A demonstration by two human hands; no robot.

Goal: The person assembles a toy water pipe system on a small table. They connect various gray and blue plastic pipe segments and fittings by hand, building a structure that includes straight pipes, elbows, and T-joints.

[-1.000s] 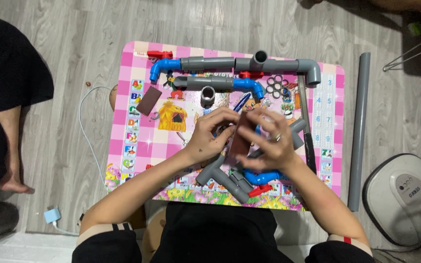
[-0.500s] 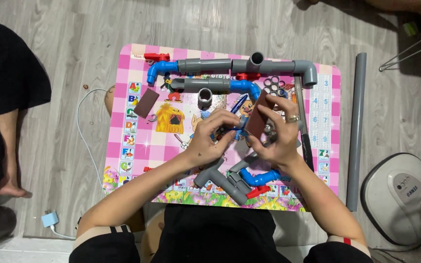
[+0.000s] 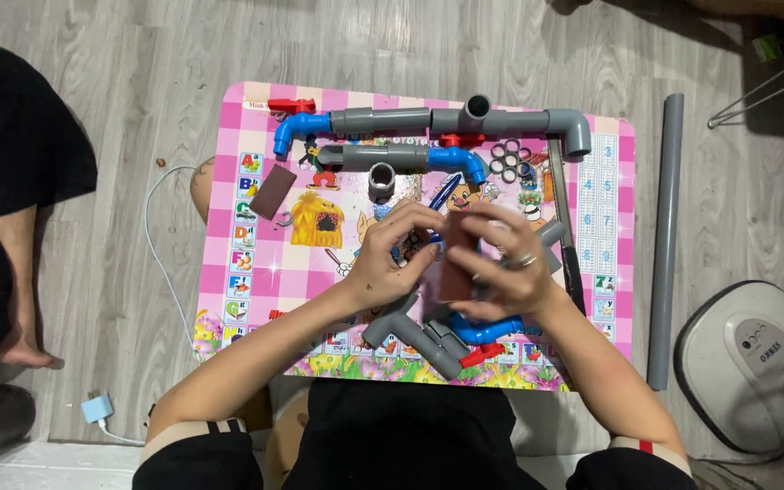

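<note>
Small pink worktop (image 3: 229,299) on a grey wood floor, its surface printed with cartoon pictures and edged with coloured picture tiles down the left side and a pale number chart on the right.

Both hands meet over the middle of the worktop. The left hand (image 3: 398,249) is curled, fingertips pinching the left edge of a brown rectangular pad (image 3: 457,259). The right hand (image 3: 510,272), with a ring on one finger, wraps the pad from the right and grips it; what may be a grey pipe piece shows under its fingers, not clear enough to tell. The pad is held upright between the two hands, above the worktop.

A second brown pad (image 3: 273,191) lies flat near the left edge.

Pipework, counted:
- one long grey pipe run (image 3: 465,121) along the far edge, with a blue elbow at its left end and a grey elbow at its right;
- one shorter grey-and-blue run (image 3: 392,157) just below it;
- one loose grey coupling (image 3: 381,179) standing on end;
- one grey and blue fitting cluster (image 3: 428,338) near the person.

A cluster of small grey rings (image 3: 508,159) lies by the runs; exact count unclear.

One long grey pipe (image 3: 665,236) lies on the floor, right of the worktop.
</note>
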